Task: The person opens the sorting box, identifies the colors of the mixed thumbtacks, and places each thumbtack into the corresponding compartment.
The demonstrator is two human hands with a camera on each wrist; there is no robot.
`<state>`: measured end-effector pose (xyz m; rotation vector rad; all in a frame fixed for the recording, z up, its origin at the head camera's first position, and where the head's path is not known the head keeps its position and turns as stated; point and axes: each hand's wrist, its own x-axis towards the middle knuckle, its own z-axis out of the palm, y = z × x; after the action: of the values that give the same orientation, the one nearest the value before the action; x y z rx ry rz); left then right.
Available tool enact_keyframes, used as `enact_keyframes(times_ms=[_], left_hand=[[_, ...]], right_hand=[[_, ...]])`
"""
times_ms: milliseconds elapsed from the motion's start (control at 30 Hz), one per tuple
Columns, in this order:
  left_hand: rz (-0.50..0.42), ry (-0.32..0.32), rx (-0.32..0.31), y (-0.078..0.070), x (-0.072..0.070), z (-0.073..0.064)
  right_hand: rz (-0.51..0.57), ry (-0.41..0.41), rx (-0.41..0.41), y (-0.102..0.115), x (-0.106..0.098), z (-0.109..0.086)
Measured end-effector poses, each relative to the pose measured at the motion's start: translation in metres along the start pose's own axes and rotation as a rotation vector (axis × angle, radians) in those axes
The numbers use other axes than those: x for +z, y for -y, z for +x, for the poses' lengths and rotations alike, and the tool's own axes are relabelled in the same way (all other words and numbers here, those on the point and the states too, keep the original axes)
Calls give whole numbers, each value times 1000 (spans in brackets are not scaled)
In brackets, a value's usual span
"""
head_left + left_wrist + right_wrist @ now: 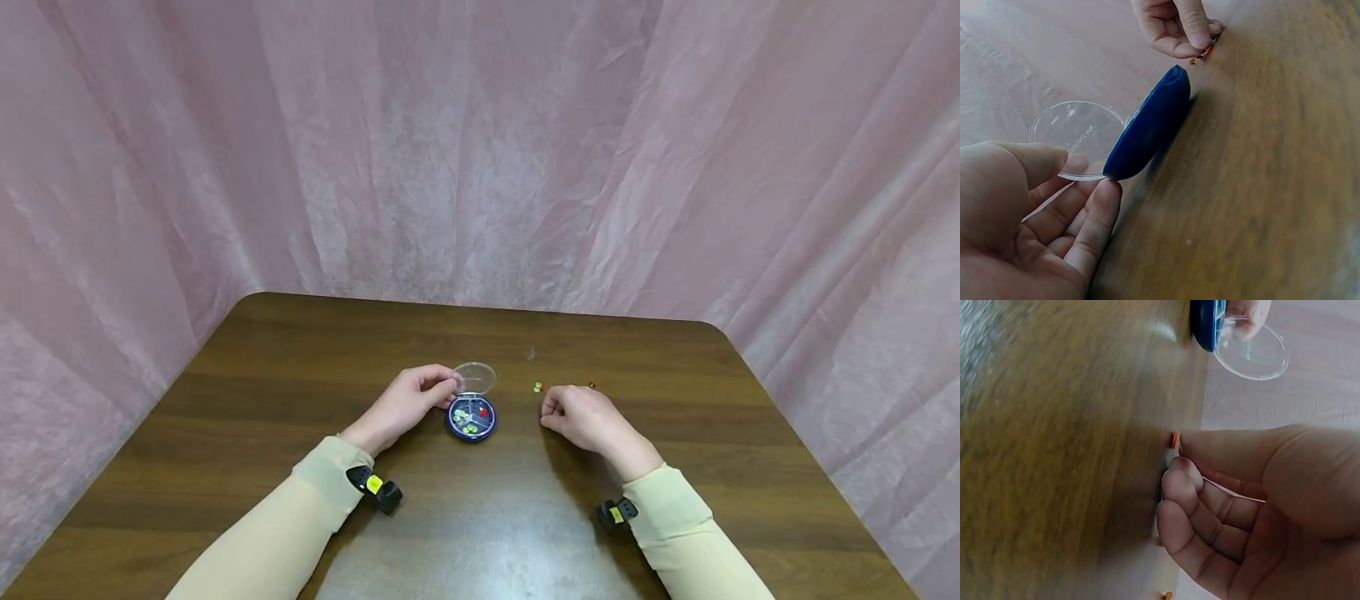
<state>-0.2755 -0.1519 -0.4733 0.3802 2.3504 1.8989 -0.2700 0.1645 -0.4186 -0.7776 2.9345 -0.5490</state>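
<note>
A small round blue case with divided compartments stands on the table, its clear round lid raised. Green-and-white pieces and a red piece lie inside. My left hand pinches the lid's edge between thumb and fingers, with a fingertip at the case's blue side in the left wrist view. To the right of the case, my right hand is low over the table with bent fingers. Its thumb tip is right beside a small red piece; I cannot tell whether anything is between its fingertips.
Small green and red pieces lie on the brown wooden table just beyond the right hand. Another small orange-brown piece is behind that hand. A pink curtain hangs behind the table's far edge.
</note>
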Motion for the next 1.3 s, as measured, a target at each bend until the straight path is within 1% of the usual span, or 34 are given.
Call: enact_keyframes(times_ms=[100,133,233,333,367,433,533,600,733,867,967,1067,1167,1233,1300], left_hand=[[4,7,9,-3,2,0],[4,10,10,-3,2,0],[1,14,5,-4,5,1],[0,14,0,-5,7,2],[0,14,0,-5,7,3],[2,15,3,-4,7,4],[7,16,11,-3,6,6],[11,15,15,-1,3,6],[25,16,16,1,-1,6],[47,21,20,1,-2,4],[63,21,33,3,-3,2],[66,22,31,6,-3,-1],[62,34,27,7,-2,-3],[59,43,26,7,-1,-4],[56,49,27,6,-1,-4]], right_hand=[[-29,-15,-21,-2,-2,-3],[-42,-36,-47,-9,3,-2],[-73,-53,-50,-11,3,-5],[-89,-55,-26,-9,3,-7],[-82,-40,1,-1,-2,-9],[-54,-42,7,2,-2,-7],[49,-44,7,7,-5,-4],[159,-41,2,11,-7,0],[443,-22,8,20,-9,4],[707,-32,23,31,-12,4],[941,-20,-6,41,-14,5],[1240,30,-38,53,-16,3],[1514,106,-70,65,-21,0],[1658,163,-97,72,-26,-3],[1761,220,-129,78,-31,-7]])
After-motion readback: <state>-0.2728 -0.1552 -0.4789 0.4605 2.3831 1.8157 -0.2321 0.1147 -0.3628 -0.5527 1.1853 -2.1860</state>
